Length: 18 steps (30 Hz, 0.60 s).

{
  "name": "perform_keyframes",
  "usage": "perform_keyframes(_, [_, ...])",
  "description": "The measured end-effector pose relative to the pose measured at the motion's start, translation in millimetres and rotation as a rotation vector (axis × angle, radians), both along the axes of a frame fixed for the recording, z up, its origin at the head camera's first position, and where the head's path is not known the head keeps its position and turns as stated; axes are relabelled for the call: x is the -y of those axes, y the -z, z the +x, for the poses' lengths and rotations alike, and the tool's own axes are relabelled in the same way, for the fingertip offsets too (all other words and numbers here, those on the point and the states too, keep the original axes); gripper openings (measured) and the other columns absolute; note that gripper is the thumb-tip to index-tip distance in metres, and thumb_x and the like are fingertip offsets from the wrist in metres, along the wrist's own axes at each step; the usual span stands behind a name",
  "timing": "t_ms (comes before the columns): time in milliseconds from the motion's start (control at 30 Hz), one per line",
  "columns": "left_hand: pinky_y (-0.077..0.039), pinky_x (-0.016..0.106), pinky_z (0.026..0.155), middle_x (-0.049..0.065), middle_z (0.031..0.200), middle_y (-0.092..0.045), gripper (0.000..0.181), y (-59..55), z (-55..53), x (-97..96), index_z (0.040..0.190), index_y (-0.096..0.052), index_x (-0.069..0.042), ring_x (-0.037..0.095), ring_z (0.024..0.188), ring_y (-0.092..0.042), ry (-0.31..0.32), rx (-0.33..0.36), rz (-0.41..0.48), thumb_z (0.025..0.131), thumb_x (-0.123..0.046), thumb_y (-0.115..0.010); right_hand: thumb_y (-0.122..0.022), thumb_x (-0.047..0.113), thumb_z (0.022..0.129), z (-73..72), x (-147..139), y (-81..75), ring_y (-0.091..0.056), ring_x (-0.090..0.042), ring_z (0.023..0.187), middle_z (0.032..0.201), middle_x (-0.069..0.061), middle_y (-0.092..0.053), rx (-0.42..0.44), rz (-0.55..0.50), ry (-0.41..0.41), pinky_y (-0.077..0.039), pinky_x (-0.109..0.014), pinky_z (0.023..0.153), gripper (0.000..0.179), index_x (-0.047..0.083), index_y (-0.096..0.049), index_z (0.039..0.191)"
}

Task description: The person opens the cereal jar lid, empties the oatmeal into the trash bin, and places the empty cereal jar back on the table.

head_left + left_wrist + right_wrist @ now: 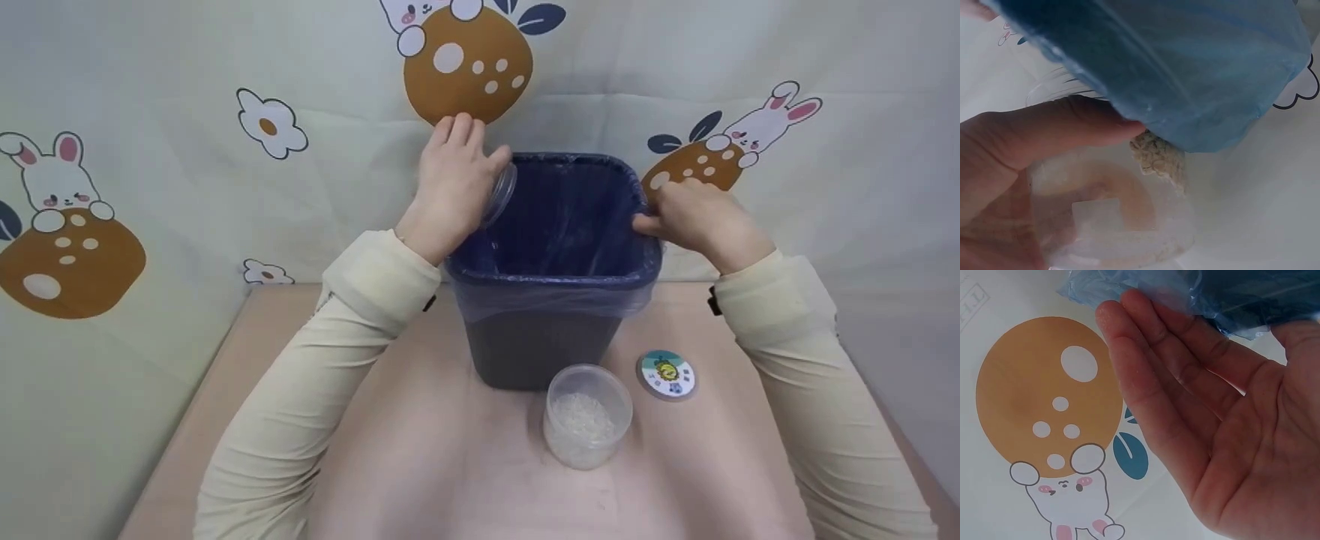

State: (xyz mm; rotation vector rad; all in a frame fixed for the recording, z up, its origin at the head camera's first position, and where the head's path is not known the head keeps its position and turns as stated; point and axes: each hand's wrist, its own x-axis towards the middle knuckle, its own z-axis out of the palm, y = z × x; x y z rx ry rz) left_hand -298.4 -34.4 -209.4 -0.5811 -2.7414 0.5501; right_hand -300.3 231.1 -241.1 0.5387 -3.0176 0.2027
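Left hand (454, 180): upper centre of the frame, fingers wrapped round a clear jar (1053, 219), thumb laid along its side.
Jar position: tilted, at the bin's left rim; a pale clump (1158, 162) shows inside, beside the bag edge.
Right hand (694, 217): right of centre, gripping the bin's right rim, thumb over the top, fingers outside.
Bin (540, 349): centre, upright, dark, lined with a blue bag (547, 279).
Tub (589, 455): lower centre, uncovered, pale bits within.
Round lid (667, 375): lower right, flat near tub.
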Motion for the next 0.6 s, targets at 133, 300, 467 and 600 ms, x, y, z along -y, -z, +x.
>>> perform_keyframes(133, [-0.02, 0.041, 0.106, 0.02, 0.124, -0.045, 0.039, -0.2, 0.0, -1.4, 0.122, -0.051, -0.014, 0.034, 0.118, -0.034, 0.006, 0.004, -0.004, 0.085, -0.007, -0.063, -0.056, 0.026, 0.09, -0.9, 0.8, 0.1, -0.051, -0.028, 0.058, 0.062, -0.006, -0.051, 0.012, -0.002, 0.002, -0.036, -0.039, 0.052, 0.03, 0.004, -0.057, 0.069])
perform_keyframes(300, [-0.021, 0.04, 0.104, 0.019, 0.122, -0.046, 0.034, 1.0, -0.5, -4.7, 0.121, -0.052, -0.015, 0.033, 0.116, -0.034, 0.0, -0.003, -0.025, 0.09, -0.005, -0.058, -0.055, 0.026, 0.09, -1.4, 0.9, 0.1, -0.052, -0.029, 0.06, 0.063, -0.008, -0.051, 0.016, -0.002, 0.007, -0.037, -0.04, 0.053, 0.031, 0.003, -0.057, 0.07])
perform_keyframes(467, [-0.021, 0.041, 0.104, 0.018, 0.121, -0.045, 0.031, 2.1, -1.1, -7.1, 0.122, -0.051, -0.016, 0.032, 0.115, -0.034, -0.016, 0.002, -0.05, 0.097, 0.001, -0.046, -0.055, 0.026, 0.09, -1.1, 0.5, 0.0, -0.051, -0.029, 0.06, 0.062, -0.007, -0.049, 0.01, -0.001, 0.002, -0.036, -0.04, 0.054, 0.03, 0.004, -0.055, 0.069])
perform_keyframes(600, [-0.021, 0.041, 0.104, 0.018, 0.121, -0.045, 0.032, 2.3, -0.9, -7.8, 0.122, -0.051, -0.016, 0.033, 0.114, -0.034, -0.017, 0.002, -0.054, 0.098, 0.004, -0.042, -0.055, 0.026, 0.09, -0.5, 0.4, 0.0, -0.051, -0.029, 0.06, 0.063, -0.008, -0.05, 0.009, -0.004, 0.005, -0.036, -0.04, 0.054, 0.03, 0.004, -0.056, 0.07])
